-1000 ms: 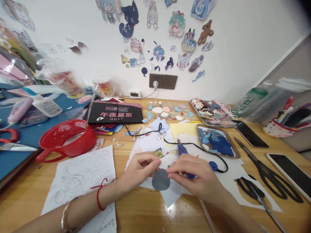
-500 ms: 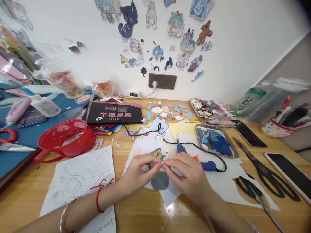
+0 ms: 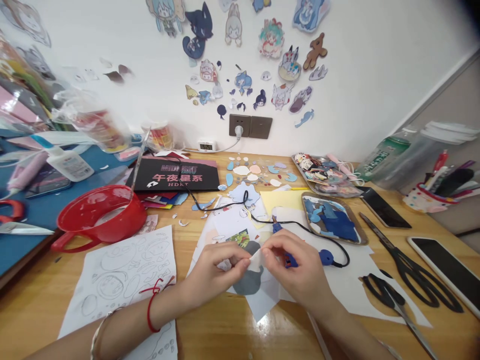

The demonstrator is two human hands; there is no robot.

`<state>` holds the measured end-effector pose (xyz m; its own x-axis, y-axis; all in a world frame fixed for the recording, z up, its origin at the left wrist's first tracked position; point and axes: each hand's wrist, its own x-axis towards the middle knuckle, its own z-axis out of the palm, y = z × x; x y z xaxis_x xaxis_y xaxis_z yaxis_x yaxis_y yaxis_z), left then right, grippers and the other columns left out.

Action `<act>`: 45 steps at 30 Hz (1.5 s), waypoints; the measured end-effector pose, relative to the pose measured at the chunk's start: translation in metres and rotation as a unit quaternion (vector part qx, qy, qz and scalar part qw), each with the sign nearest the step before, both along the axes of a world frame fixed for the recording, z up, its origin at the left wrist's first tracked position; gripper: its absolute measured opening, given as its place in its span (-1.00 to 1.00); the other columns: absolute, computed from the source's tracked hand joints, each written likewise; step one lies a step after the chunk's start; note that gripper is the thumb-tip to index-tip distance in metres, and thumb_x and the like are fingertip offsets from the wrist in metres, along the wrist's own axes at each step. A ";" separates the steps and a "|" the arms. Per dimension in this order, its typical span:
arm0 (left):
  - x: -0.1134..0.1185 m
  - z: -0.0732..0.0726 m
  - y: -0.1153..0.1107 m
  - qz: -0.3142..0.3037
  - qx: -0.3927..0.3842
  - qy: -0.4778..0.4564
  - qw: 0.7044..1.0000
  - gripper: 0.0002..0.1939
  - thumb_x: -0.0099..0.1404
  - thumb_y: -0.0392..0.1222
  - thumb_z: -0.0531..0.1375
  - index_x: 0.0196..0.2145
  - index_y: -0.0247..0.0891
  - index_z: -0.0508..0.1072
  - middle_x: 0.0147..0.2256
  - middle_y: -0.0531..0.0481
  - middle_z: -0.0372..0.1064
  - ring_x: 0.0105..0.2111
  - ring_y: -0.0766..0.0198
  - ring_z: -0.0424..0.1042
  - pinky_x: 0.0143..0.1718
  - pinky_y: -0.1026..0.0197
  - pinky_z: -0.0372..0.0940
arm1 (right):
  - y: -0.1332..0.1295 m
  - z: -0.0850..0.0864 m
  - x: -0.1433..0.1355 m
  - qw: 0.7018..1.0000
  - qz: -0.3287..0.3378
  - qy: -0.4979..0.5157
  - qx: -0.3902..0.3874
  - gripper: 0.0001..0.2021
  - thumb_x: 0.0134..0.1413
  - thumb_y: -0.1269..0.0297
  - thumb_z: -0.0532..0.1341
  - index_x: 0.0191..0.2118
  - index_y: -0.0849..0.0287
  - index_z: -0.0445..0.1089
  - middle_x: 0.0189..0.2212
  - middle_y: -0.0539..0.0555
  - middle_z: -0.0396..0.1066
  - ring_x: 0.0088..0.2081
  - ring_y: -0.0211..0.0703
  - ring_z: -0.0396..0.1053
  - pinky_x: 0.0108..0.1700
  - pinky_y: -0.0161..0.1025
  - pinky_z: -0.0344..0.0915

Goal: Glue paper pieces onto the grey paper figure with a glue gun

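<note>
Between my two hands is a small white piece [image 3: 256,261], thin like paper. My left hand [image 3: 224,265] pinches its left edge between thumb and forefinger. The fingertips of my right hand [image 3: 290,260] are closed on its right side. Under the hands lies a dark grey rounded cutout [image 3: 247,282] on white paper sheets [image 3: 261,303]. A blue hot glue gun [image 3: 325,257] rests behind my right hand, which partly hides it; its black cord runs back across the papers.
At left stand a red mug [image 3: 101,212] and a sheet of pencil sketches [image 3: 123,280]. Black-handled scissors [image 3: 408,270], a white phone [image 3: 448,270] and a tray of blue scraps [image 3: 332,217] lie at right. Small coloured cutouts [image 3: 253,172] are spread near the wall.
My fingertips have moved slightly apart, and more of the white piece shows between them. My right hand has shifted a little right, uncovering more of the grey cutout.
</note>
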<state>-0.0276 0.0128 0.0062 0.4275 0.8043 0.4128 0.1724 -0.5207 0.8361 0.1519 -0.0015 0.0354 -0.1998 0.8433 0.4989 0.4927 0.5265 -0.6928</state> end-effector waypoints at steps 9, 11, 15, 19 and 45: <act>0.001 0.001 0.001 -0.002 -0.007 -0.001 1.000 -0.84 0.26 -0.30 0.12 -0.44 -0.31 0.47 -0.61 0.04 0.36 -0.57 0.36 0.31 -0.50 0.34 0.21 | -0.002 -0.006 -0.003 0.996 0.054 -0.067 0.018 -0.89 0.14 0.46 0.09 -0.36 0.16 0.31 -0.43 0.04 0.35 -0.32 -0.19 0.26 -0.28 -0.21 0.22; 0.001 0.001 0.001 -0.004 -0.010 -0.003 1.000 -0.84 0.26 -0.31 0.12 -0.44 -0.32 0.46 -0.61 0.05 0.35 -0.57 0.37 0.31 -0.50 0.35 0.21 | -0.002 -0.004 -0.002 0.997 0.054 -0.050 -0.020 -0.89 0.17 0.42 0.07 -0.37 0.16 0.27 -0.42 0.03 0.30 -0.34 -0.20 0.23 -0.32 -0.23 0.19; 0.000 0.001 0.002 0.008 -0.050 -0.014 0.999 -0.82 0.25 -0.27 0.12 -0.50 -0.32 0.42 -0.63 0.06 0.31 -0.59 0.38 0.28 -0.53 0.35 0.19 | -0.001 0.001 0.009 0.993 0.036 0.058 -0.097 -0.86 0.26 0.31 -0.03 -0.35 0.13 0.16 -0.43 -0.01 0.19 -0.43 -0.26 0.15 -0.43 -0.27 0.14; -0.001 -0.002 0.004 0.012 -0.181 -0.074 0.981 -0.80 0.23 -0.16 0.12 -0.48 -0.31 0.35 -0.65 0.10 0.26 -0.65 0.40 0.25 -0.61 0.37 0.14 | -0.002 0.010 0.025 0.972 0.111 0.101 -0.179 -0.77 0.33 0.23 -0.16 -0.37 0.09 0.07 -0.47 -0.05 0.08 -0.46 -0.27 0.09 -0.46 -0.30 0.08; 0.004 -0.002 0.014 0.047 -0.317 -0.187 0.929 -0.75 0.15 -0.06 0.25 -0.37 -0.31 0.36 -0.62 0.03 0.46 -0.60 0.33 0.43 -0.52 0.34 0.31 | 0.010 0.018 0.038 0.908 0.285 -0.163 -0.261 -0.77 0.12 0.52 0.12 -0.21 0.24 0.51 -0.36 0.07 0.50 -0.34 -0.30 0.41 -0.27 -0.41 0.27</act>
